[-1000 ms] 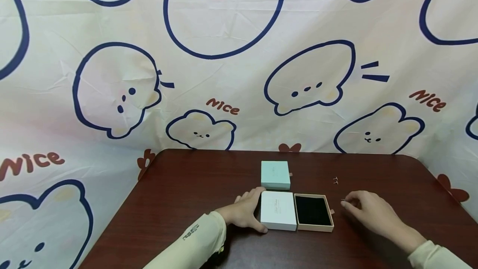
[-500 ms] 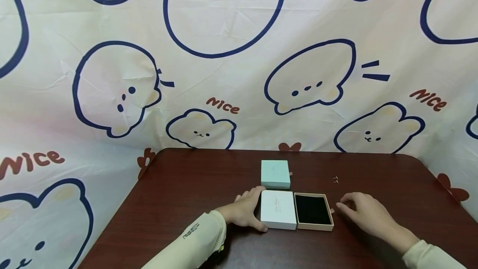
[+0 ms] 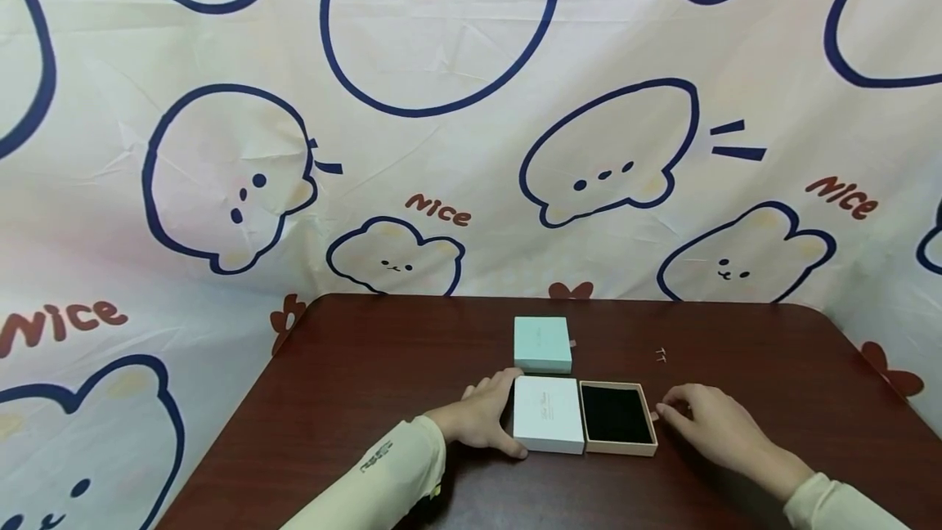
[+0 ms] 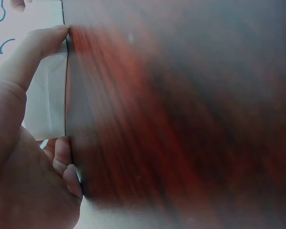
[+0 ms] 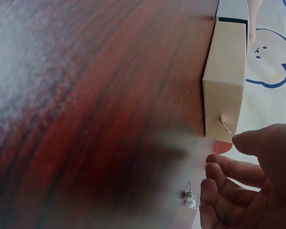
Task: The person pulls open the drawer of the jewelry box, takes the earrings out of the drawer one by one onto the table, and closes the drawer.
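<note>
My left hand point(image 3: 482, 414) holds the white box sleeve point(image 3: 547, 414) from its left side, thumb at the near edge and fingers at the far edge. The left wrist view shows the thumb point(image 4: 50, 40) against the sleeve's wall point(image 4: 43, 100). To the right of the sleeve lies the cream drawer point(image 3: 621, 448), pulled out, with a black lining. Its small ribbon tab point(image 5: 224, 124) hangs from the end face. My right hand point(image 3: 717, 428) is beside that tab, thumb and forefinger apart, the other fingers loosely curled. Nothing shows between its fingers.
A mint-green box point(image 3: 542, 343) with a ribbon tab sits behind the white sleeve. Two small earrings point(image 3: 661, 355) lie on the dark wooden table point(image 3: 383, 350) at the back right. A patterned cloth point(image 3: 471, 145) hangs behind the table.
My right hand has moved left, closer to the drawer's ribbon tab. My left hand, the sleeve, the drawer, the green box and the earrings have stayed put.
</note>
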`<action>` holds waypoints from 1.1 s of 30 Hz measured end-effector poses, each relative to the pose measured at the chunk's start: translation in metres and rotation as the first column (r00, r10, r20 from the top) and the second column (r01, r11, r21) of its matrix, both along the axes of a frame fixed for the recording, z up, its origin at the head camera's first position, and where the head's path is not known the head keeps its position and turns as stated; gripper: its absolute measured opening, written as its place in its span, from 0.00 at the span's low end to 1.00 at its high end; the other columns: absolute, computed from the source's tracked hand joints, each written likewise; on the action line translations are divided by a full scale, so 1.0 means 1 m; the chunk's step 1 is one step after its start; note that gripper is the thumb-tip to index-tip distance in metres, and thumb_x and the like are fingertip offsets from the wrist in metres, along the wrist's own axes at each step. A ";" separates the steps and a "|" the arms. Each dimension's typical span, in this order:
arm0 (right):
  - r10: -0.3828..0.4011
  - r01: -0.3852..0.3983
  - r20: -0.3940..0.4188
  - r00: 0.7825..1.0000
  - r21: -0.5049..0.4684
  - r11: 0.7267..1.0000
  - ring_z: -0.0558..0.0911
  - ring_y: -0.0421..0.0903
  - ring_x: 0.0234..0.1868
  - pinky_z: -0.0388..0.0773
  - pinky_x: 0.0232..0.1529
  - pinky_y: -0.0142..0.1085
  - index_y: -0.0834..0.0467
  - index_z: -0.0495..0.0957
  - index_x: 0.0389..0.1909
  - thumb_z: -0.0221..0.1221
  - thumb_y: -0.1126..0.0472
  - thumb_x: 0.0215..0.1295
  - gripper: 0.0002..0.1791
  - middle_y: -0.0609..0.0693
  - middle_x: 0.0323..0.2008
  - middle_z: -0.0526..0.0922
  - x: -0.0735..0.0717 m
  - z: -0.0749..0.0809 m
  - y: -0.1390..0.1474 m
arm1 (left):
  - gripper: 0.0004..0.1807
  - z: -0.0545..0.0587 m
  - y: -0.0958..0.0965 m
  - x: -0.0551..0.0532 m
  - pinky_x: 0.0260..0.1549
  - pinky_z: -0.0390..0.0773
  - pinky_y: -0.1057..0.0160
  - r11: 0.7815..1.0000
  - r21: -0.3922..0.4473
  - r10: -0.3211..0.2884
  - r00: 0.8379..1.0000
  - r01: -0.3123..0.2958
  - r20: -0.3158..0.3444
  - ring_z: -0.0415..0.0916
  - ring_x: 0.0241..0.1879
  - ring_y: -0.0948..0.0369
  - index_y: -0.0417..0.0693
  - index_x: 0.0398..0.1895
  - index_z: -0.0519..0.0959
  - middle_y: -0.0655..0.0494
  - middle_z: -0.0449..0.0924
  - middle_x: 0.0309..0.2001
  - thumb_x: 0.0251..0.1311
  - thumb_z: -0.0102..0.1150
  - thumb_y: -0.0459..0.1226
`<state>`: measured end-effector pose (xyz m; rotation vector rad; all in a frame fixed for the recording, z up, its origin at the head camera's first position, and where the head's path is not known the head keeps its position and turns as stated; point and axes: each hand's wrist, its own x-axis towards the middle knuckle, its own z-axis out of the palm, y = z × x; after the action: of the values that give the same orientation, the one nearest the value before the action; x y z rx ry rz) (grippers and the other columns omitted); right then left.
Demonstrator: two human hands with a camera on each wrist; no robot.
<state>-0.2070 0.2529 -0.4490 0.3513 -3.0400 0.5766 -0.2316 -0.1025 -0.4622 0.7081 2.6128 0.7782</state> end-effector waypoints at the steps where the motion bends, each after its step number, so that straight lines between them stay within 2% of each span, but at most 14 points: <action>1: 0.000 0.000 -0.003 1.000 0.002 1.000 0.83 0.43 0.36 0.79 0.35 0.46 0.55 0.86 0.37 0.64 0.54 0.67 0.08 0.46 0.36 0.87 0.000 -0.001 0.000 | 0.61 0.000 0.000 0.000 0.47 0.57 0.64 1.000 0.001 -0.001 1.000 0.001 0.001 0.63 0.53 0.63 0.54 0.76 0.52 0.57 0.65 0.68 0.42 0.81 0.51; 17: 0.003 -0.002 0.034 0.999 -0.028 1.000 0.84 0.42 0.37 0.81 0.37 0.45 0.58 0.87 0.41 0.61 0.57 0.70 0.10 0.48 0.38 0.89 0.001 -0.006 -0.008 | 0.60 0.000 0.001 0.001 0.46 0.57 0.64 1.000 0.008 0.003 1.000 -0.003 0.001 0.62 0.51 0.64 0.54 0.76 0.53 0.57 0.66 0.67 0.42 0.82 0.50; 25: 0.017 -0.017 0.010 1.000 -0.037 0.999 0.87 0.49 0.42 0.82 0.41 0.50 0.60 0.86 0.41 0.61 0.58 0.70 0.10 0.52 0.40 0.89 0.003 -0.008 -0.012 | 0.60 0.000 0.000 0.001 0.47 0.57 0.64 1.000 0.007 0.004 1.000 -0.004 -0.001 0.62 0.51 0.64 0.54 0.76 0.53 0.57 0.66 0.67 0.42 0.82 0.50; 33: 0.003 -0.002 0.021 1.000 -0.058 0.998 0.85 0.44 0.39 0.81 0.38 0.47 0.55 0.86 0.38 0.61 0.60 0.69 0.06 0.47 0.38 0.88 0.003 -0.009 -0.015 | 0.60 0.000 0.001 0.001 0.47 0.57 0.64 1.000 0.001 0.000 1.000 0.000 -0.005 0.62 0.51 0.64 0.54 0.76 0.53 0.57 0.66 0.67 0.42 0.82 0.50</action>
<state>-0.2037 0.2374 -0.4575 0.3496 -3.0354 0.6707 -0.2302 -0.1019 -0.4625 0.7113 2.6174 0.7783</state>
